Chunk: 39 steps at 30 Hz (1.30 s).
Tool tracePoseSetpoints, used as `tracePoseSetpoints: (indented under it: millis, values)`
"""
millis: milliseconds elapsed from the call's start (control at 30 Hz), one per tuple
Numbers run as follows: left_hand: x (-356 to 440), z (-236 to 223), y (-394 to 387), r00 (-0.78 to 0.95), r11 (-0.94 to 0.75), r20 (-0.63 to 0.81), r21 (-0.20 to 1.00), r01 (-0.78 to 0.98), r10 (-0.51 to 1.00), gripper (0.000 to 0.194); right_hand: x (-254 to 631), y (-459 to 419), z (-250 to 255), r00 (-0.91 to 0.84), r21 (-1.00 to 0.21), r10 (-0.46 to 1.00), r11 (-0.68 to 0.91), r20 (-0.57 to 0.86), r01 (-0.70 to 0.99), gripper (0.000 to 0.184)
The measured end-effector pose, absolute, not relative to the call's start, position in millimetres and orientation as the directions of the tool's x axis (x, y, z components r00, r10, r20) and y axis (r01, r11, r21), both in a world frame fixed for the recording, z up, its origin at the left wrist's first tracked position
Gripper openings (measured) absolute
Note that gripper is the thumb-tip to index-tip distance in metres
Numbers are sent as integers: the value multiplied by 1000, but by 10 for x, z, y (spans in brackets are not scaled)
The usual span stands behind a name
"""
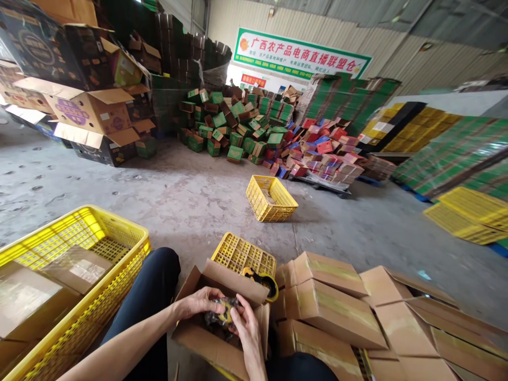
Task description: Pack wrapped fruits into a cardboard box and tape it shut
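My left hand (205, 301) and my right hand (246, 324) both grip a small packet (225, 311) in clear, shiny plastic, with yellow and dark patches. What is inside the plastic is too blurred to name. They hold it over an open cardboard box (208, 346) between my knees, its flaps standing up. Dark plastic-wrapped contents show faintly in the box, partly hidden by my hands. Just beyond the box, a yellow and black tape dispenser (257, 278) rests on a yellow crate (238, 251) with a grid-like surface.
A large yellow crate (123, 225) with cardboard boxes inside stands at my left. Closed, taped boxes (337, 312) are stacked at my right. Farther off are another yellow crate (270, 211), heaped green boxes (234, 153), red and blue boxes (325, 148), and stacked large cartons (93, 111).
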<state>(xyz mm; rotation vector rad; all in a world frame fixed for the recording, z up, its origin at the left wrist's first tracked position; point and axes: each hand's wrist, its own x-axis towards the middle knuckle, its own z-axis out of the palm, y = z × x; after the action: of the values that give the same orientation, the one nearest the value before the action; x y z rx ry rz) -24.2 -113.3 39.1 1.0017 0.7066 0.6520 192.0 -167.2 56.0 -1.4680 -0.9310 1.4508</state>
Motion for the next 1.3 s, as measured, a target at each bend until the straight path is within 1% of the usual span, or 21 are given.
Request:
tracePoseSetpoints:
  millis: [100, 200, 300, 400, 467, 567, 633, 700, 800, 900, 967, 1100, 1200, 1233, 1300]
  values:
    - [-232, 379, -1128, 581, 412, -245, 895, -174, 776, 61, 1915, -1676, 555, 68, -923, 923, -372, -379, -103, 72]
    - [-217, 348, -1127, 575, 455, -252, 857, -240, 778, 68, 1908, -1685, 590, 89, -918, 919, -371, -384, -139, 73]
    - [-209, 318, -1131, 589, 507, -250, 800, -322, 768, 77, 1907, -1692, 643, 65, -911, 915, -387, -399, -146, 63]
    - [-220, 312, -1131, 601, 538, -257, 768, -348, 757, 84, 1913, -1689, 665, 55, -908, 913, -394, -405, -147, 55]
    - [-228, 317, -1126, 600, 553, -288, 769, -319, 746, 86, 1922, -1680, 646, 69, -915, 920, -374, -387, -152, 51]
    - [-219, 315, -1116, 590, 618, -401, 754, -221, 700, 87, 1945, -1657, 590, 90, -932, 935, -328, -343, -153, 48]
    - [-200, 303, -1111, 588, 677, -484, 719, -154, 648, 94, 1965, -1642, 563, 99, -948, 945, -303, -313, -101, 49]
    - [-181, 291, -1106, 591, 716, -534, 690, -107, 604, 99, 1979, -1635, 563, 103, -964, 958, -267, -267, -15, 47]
    - [-177, 290, -1092, 592, 730, -545, 674, -113, 594, 94, 1975, -1635, 606, 59, -983, 984, -171, -167, 63, 38]
    - [-202, 307, -1076, 569, 720, -527, 671, -177, 631, 83, 1948, -1640, 640, 21, -995, 998, -68, -67, 69, 27]
    - [-222, 323, -1070, 571, 706, -504, 678, -203, 648, 74, 1936, -1639, 634, 22, -996, 999, -31, -29, 81, 21]
    - [-241, 365, -1085, 575, 657, -441, 716, -238, 689, 54, 1954, -1632, 559, 24, -993, 999, -41, -39, 114, 14]
    - [-246, 402, -1102, 567, 621, -411, 745, -241, 714, 50, 2008, -1633, 482, 47, -990, 997, -64, -58, 129, 8]
    - [-248, 413, -1106, 565, 612, -404, 753, -241, 719, 49, 2028, -1635, 462, 62, -990, 996, -75, -68, 117, 11]
    - [-254, 431, -1109, 560, 598, -391, 761, -250, 731, 50, 2061, -1644, 444, 100, -994, 991, -93, -87, 61, 25]
